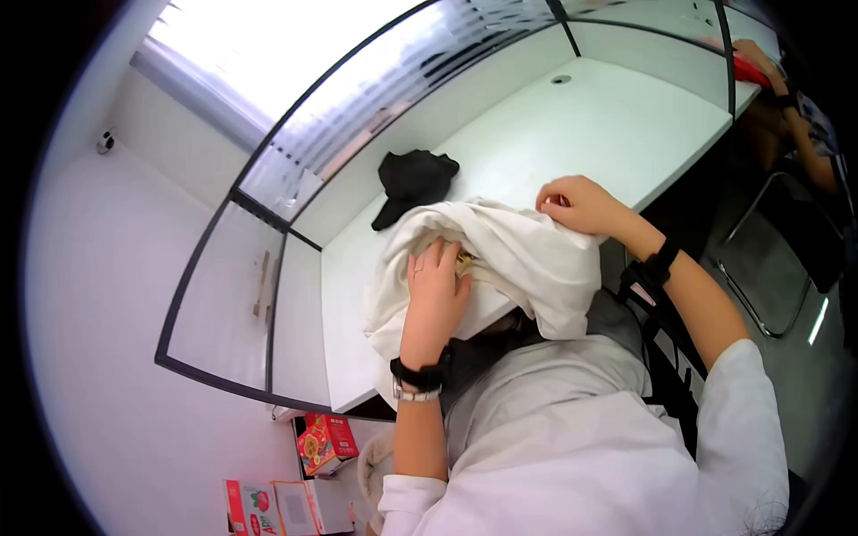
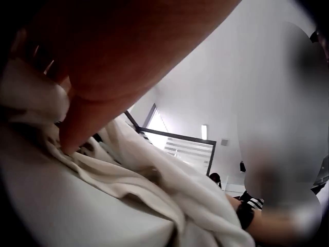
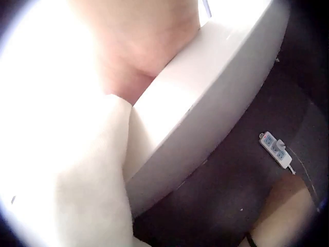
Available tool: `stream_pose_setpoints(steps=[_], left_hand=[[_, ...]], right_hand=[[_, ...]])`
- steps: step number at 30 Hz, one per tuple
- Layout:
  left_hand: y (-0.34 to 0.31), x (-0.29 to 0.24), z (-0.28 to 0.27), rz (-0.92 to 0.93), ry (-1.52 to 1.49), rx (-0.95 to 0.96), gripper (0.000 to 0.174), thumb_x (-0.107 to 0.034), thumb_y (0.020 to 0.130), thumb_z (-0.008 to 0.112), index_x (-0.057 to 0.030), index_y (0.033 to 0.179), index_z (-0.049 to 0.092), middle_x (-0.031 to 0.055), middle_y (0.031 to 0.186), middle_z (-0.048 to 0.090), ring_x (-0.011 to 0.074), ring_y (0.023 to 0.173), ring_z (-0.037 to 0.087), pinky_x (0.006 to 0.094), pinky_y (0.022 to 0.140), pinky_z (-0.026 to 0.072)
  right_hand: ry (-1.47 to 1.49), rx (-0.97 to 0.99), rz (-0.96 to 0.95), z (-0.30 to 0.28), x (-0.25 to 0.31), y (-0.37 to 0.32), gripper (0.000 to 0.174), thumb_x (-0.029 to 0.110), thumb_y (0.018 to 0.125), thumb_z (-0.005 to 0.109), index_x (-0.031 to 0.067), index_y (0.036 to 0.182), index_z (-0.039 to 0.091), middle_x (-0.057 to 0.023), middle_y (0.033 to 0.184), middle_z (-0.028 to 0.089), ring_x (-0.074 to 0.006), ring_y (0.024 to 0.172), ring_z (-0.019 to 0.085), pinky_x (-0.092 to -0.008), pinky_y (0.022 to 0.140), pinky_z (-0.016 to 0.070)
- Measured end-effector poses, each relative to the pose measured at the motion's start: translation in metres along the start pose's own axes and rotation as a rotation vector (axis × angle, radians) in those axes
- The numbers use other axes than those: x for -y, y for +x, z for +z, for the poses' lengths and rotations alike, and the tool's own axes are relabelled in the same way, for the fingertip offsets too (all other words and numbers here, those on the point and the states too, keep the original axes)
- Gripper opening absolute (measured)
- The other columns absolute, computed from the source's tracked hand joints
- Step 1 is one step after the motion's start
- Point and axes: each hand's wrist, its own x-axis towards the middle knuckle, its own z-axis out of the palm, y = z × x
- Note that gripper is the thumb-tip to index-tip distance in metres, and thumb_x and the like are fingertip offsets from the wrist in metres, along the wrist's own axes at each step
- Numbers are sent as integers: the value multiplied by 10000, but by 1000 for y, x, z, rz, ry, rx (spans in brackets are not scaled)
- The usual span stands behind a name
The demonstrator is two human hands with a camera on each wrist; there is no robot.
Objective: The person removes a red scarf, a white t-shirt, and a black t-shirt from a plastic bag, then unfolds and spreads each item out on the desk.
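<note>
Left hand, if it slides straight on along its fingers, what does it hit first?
Likely the bunched cream cloth, folded up right in front of where the left hand rests. Beyond that fold lies the black cloth, though depth is unclear.

No wording can be read for certain. The red carton [image 1: 326, 442] below the desk [image 1: 626, 125] edge carries pictures and lettering too small to make out. So does the red-and-white carton [image 1: 255, 507] near it, which shows an apple picture. A yellowish print on the cream cloth [image 1: 527, 259], just beside the left hand [image 1: 436, 286], is likewise illegible.
</note>
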Motion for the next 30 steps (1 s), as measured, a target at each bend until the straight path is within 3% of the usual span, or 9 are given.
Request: stream_pose_setpoints(steps=[3,6,10,13,15,16,22,25,30], left_hand=[[-11,-48,-43,174,-438,243,399,44,877,616,-33,1267,587,172,1358,569,395,1264,519,416,1073,422],[-15,-54,-39,253,-495,372,433,37,884,631,-32,1305,559,163,1359,557,386,1286,506,408,1059,429],[-9,-39,-18,88,-401,266,470,-81,858,742,-27,1299,588,155,1343,562,351,1204,540,385,1031,444],[-2,-32,-14,178,-390,110,450,-143,832,789,-15,1233,628,144,1260,612,331,1098,575,386,953,484],[1,-33,-18,74,-473,262,392,-145,819,791,0,1155,650,149,1083,674,334,985,606,400,875,507],[-2,-38,-20,101,-470,234,369,-136,802,790,5,1114,654,158,920,686,341,871,613,400,818,513],[-9,-49,-37,131,-406,265,205,-116,881,637,1,1040,695,219,970,700,422,893,637,443,791,521],[-14,-70,-66,102,-385,238,164,-143,883,622,11,887,676,204,822,673,406,743,640,461,703,522],[-32,-84,-96,285,-348,161,134,-123,830,662,-23,918,676,166,749,655,372,692,641,457,639,503]], right_hand=[[75,28,47,-5,8,1,191,168,889,631,35,976,736,-82,768,676,-169,702,587,-307,671,475],[25,38,70,-7,10,2,209,207,888,621,65,975,747,-97,781,687,-221,716,624,-343,683,500],[52,32,76,-6,10,2,198,196,887,620,59,957,744,-82,761,669,-186,698,588,-324,683,483],[78,33,58,-7,14,1,198,197,885,624,55,956,741,-75,743,654,-172,687,561,-316,678,467],[86,59,78,-8,16,2,188,157,886,635,13,969,723,-43,728,611,-120,688,515,-285,663,439],[83,76,81,-8,16,4,192,164,889,634,20,975,726,-34,723,605,-111,686,510,-278,658,433],[397,162,230,-19,38,3,227,192,958,598,23,1067,703,16,861,624,-75,804,526,-225,745,430],[442,65,-34,-23,101,-10,161,131,968,597,36,1049,697,18,906,629,-70,839,518,-232,778,440],[300,149,-437,-36,193,-56,198,131,889,673,5,1041,679,-91,875,628,-209,794,592,-329,694,467]])
